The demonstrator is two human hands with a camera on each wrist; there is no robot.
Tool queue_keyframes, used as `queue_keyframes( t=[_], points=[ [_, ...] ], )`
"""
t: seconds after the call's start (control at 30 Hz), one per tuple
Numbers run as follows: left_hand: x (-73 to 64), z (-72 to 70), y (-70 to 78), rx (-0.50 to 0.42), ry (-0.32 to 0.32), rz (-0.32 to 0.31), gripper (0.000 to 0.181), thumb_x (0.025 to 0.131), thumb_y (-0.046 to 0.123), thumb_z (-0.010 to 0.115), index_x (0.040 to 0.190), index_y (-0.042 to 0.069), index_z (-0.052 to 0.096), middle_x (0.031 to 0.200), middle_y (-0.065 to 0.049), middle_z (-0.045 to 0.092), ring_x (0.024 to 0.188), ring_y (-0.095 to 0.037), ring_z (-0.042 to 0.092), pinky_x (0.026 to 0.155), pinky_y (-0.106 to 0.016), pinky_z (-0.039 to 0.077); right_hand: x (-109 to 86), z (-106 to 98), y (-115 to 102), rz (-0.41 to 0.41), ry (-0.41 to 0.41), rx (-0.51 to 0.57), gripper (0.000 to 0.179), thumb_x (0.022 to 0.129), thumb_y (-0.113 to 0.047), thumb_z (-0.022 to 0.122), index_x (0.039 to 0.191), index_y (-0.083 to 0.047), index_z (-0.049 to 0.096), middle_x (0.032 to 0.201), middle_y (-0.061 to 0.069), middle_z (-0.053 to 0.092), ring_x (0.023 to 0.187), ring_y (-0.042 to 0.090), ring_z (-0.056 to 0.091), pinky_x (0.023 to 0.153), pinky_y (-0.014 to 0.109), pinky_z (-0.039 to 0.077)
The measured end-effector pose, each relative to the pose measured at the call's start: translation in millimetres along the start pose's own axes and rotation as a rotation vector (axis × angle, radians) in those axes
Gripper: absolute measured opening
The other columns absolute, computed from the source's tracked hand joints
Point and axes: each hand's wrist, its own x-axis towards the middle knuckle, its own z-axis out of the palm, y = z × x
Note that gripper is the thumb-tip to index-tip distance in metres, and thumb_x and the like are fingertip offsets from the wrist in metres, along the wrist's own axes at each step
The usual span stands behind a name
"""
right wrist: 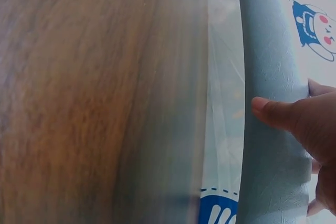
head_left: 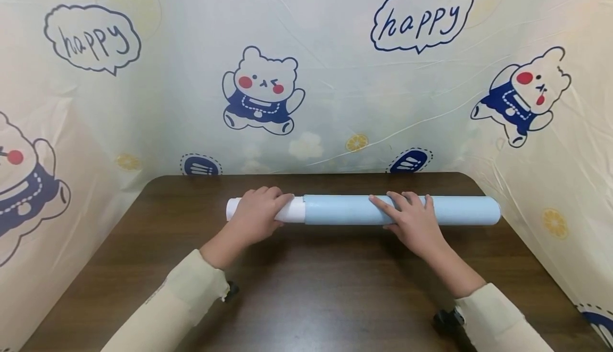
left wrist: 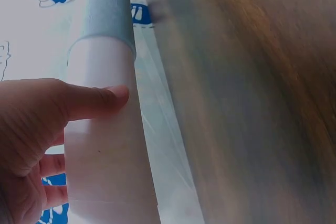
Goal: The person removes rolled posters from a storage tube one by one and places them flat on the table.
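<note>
Blue tube [head_left: 340, 210]: lies horizontally across the frame, from just right of center-left to the right side, right end rounded. Its left edge wraps around the white tube [head_left: 293, 211]; you see the white tube enter there, its rest projecting toward the left of the frame. Left wrist view agrees: blue edge fits around white, with a visible step. How far the white tube runs inside is hidden.

Grip: your left hand [head_left: 256, 211] holds the white tube near its outer end, thumb across the near face, fingers behind. Your right hand [head_left: 414, 219] grips the blue tube right of its middle, thumb on the near side, fingers spread over the top and back.

Edges: the far edge of the table [head_left: 306, 288] runs just above both tubes in the frame. The blue tube's right end reaches the table's right edge in the head view; at left, brown wood shows between the white end and the left edge. The widest stretch of wood lies at lower center, between your forearms. Patterned cloth [head_left: 335, 97] stands behind and at both sides. Contact between tubes and table: cannot tell.
</note>
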Motion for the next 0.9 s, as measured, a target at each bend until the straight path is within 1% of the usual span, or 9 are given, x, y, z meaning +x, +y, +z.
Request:
queue_keyframes(
  t=[0.1,0.3,0.47,0.57,0.73,0.9],
  points=[
    [-3.8,-2.0,-3.5,0.006,-0.015,-0.027,0.066,0.068,0.023,0.09,0.128,0.014,0.064,0.111,-0.009,0.065,0.099,-0.029,0.061,0.079,-0.046,0.053,-1.0,-0.1,1.2,0.001,-0.004,-0.007,0.085,0.067,-0.025,0.09,0.142,-0.032,0.049,0.127,0.016,0.059,0.107,0.044,0.054,0.082,0.073,0.038],
    [-8.3,-6.9,-7.6,0.021,-0.041,-0.047,0.065,0.07,0.023,0.09,0.129,0.014,0.064,0.112,-0.009,0.066,0.098,-0.029,0.062,0.081,-0.046,0.054,-2.9,-1.1,2.2,0.008,-0.015,-0.006,0.086,0.067,-0.024,0.09,0.142,-0.032,0.049,0.128,0.016,0.058,0.107,0.044,0.054,0.081,0.07,0.039],
    [-15.5,-10.6,-13.9,0.003,-0.069,-0.081,0.065,0.07,0.021,0.089,0.129,0.015,0.064,0.112,-0.01,0.066,0.099,-0.029,0.062,0.084,-0.046,0.054,-4.7,-1.2,2.4,0.009,-0.027,0.001,0.087,0.067,-0.025,0.09,0.143,-0.032,0.048,0.128,0.016,0.058,0.108,0.044,0.053,0.082,0.07,0.04],
    [-20.9,-10.1,-21.2,-0.004,-0.062,-0.094,0.065,0.069,0.018,0.09,0.129,0.013,0.065,0.111,-0.01,0.066,0.098,-0.029,0.061,0.083,-0.047,0.054,-7.4,-1.6,4.2,0.021,-0.033,0.003,0.087,0.067,-0.026,0.09,0.143,-0.032,0.048,0.128,0.016,0.058,0.108,0.044,0.053,0.083,0.072,0.038],
    [-27.3,-7.2,-32.2,-0.009,-0.026,-0.101,0.064,0.067,0.012,0.09,0.126,0.011,0.065,0.11,-0.012,0.066,0.096,-0.031,0.062,0.081,-0.047,0.054,-11.4,-2.1,8.2,0.033,-0.026,-0.005,0.088,0.066,-0.024,0.091,0.142,-0.033,0.048,0.127,0.016,0.058,0.109,0.044,0.053,0.084,0.075,0.037],
    [-27.4,-3.3,-34.0,-0.007,-0.017,-0.099,0.065,0.066,0.01,0.09,0.125,0.008,0.064,0.11,-0.014,0.064,0.097,-0.033,0.061,0.083,-0.049,0.053,-11.6,-2.3,8.3,0.028,-0.021,-0.005,0.089,0.066,-0.023,0.091,0.143,-0.032,0.047,0.128,0.017,0.058,0.109,0.046,0.053,0.084,0.076,0.035]
  ],
)
